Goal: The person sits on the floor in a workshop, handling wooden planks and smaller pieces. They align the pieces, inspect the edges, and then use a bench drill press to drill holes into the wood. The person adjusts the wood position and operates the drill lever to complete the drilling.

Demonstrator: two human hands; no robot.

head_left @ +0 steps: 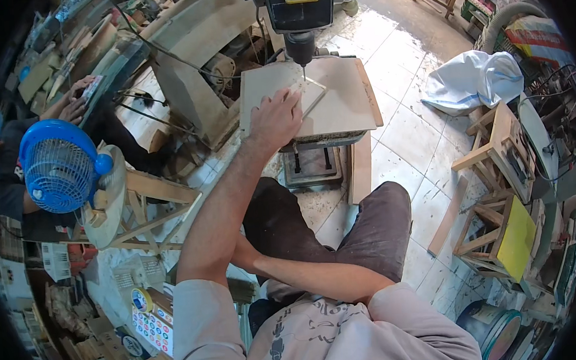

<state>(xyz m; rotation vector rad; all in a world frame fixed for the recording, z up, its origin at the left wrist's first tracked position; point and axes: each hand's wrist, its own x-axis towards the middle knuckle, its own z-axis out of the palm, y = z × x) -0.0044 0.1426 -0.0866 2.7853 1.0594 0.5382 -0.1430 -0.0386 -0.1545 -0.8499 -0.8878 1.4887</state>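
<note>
A drill press (300, 7) stands in front of me, its thin bit (304, 73) pointing down at a small flat wooden piece (313, 99). The piece lies at an angle on the pale board (349, 103) that covers the press table. My left hand (276, 119) presses on the left side of this piece with bent fingers, close to the bit. Pale dust lies around the bit's tip. Across my lap, my right forearm (314, 276) reaches to the left under my left arm. My right hand (242, 253) is mostly hidden there, and its fingers do not show.
At the left, a blue fan (63, 166) sits on a wooden stand. Beyond it another person's hands (77, 100) show. Wooden stools (497, 147), a white sack (473, 83) and a loose wood strip (448, 216) are on the right. A cable (154, 43) hangs at upper left.
</note>
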